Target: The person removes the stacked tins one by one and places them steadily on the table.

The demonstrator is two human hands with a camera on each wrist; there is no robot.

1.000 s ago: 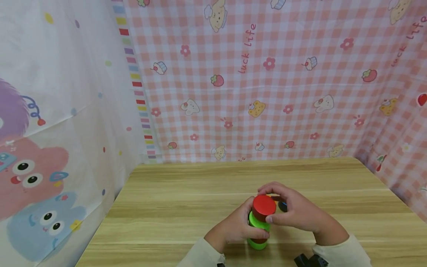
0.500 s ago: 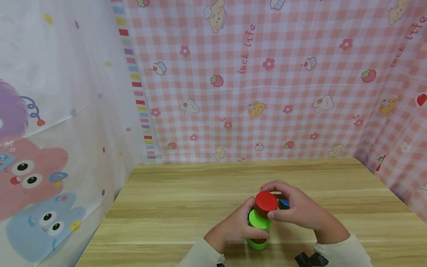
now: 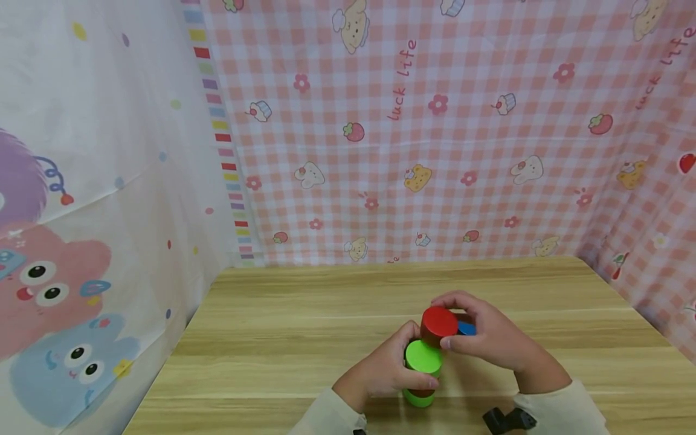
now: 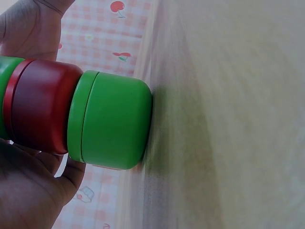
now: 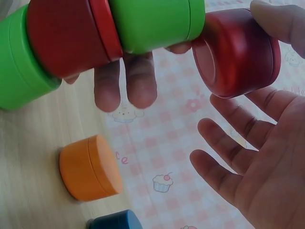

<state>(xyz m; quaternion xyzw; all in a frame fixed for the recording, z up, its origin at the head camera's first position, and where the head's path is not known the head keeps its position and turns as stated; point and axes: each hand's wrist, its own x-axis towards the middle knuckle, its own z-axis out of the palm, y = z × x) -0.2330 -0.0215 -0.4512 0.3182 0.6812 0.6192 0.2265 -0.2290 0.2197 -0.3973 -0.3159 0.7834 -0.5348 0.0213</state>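
Observation:
A stack of small lidded round tins stands on the table. At its base is a green tin [image 4: 116, 119], a dark red tin [image 4: 45, 105] sits above that, and another green tin [image 3: 424, 357] tops it. My left hand [image 3: 387, 364] grips the stack near the top, thumb across the front and fingers behind. Between thumb and fingers my right hand [image 3: 486, 338] holds a second red tin [image 3: 439, 323], off the stack and just beyond the upper green tin's right edge. In the right wrist view this held tin [image 5: 238, 55] is tilted, its base at the green tin's rim.
An orange tin [image 5: 88, 167] and a dark blue tin [image 5: 116, 220] stand on the wooden table [image 3: 283, 338] behind the stack. The blue one shows partly past my right fingers in the head view. A pink checked cloth [image 3: 380, 151] hangs along the back edge.
My right hand has shifted the held red tin right and away from over the stack, baring the upper green tin's lid. The left hand has stayed in place.

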